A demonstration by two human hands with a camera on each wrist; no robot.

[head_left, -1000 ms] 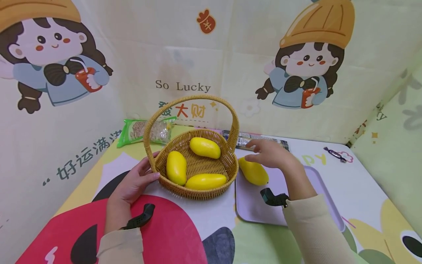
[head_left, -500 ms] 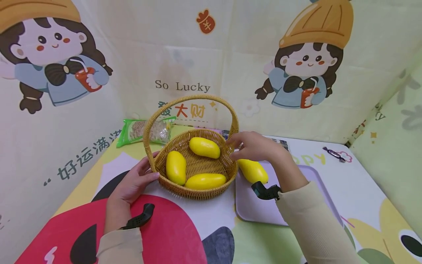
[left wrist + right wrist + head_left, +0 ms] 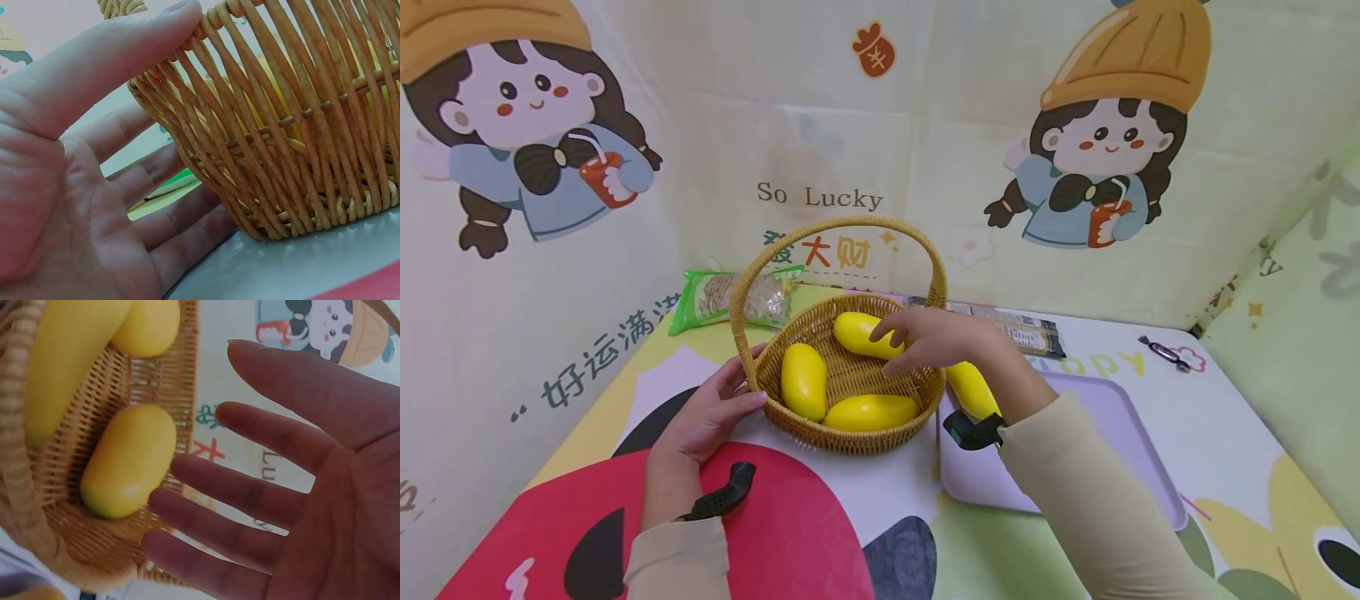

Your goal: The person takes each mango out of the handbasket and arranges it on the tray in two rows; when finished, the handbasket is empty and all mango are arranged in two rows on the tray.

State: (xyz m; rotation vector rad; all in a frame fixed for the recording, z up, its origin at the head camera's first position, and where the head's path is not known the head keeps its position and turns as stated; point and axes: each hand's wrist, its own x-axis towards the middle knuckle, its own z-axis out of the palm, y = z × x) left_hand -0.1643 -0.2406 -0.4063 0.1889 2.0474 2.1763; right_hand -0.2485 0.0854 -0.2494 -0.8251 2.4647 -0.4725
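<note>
A wicker basket (image 3: 859, 445) with a tall hoop handle stands on the table, holding three yellow mangoes: one at the left (image 3: 803, 382), one at the front (image 3: 871, 412) and one at the back (image 3: 853, 333). My left hand (image 3: 711, 412) holds the basket's left end, thumb on the rim and fingers around the outer side, as the left wrist view shows. Over the basket's right side hovers my right hand (image 3: 936, 340), fingers spread and holding nothing, partly covering the back mango. Another mango (image 3: 973, 390) lies on the lilac tray (image 3: 1097, 433), partly hidden by my right wrist.
Behind the basket lies a green-edged clear packet (image 3: 700, 300) on the left. A dark flat packet (image 3: 1037, 335) lies at the back right, partly behind my right hand. A small purple wrapped candy (image 3: 1165, 353) is at far right. A printed cloth wall closes off the back.
My right hand has moved left, from above the mango on the tray to over the basket. My left hand and the basket stay in place.
</note>
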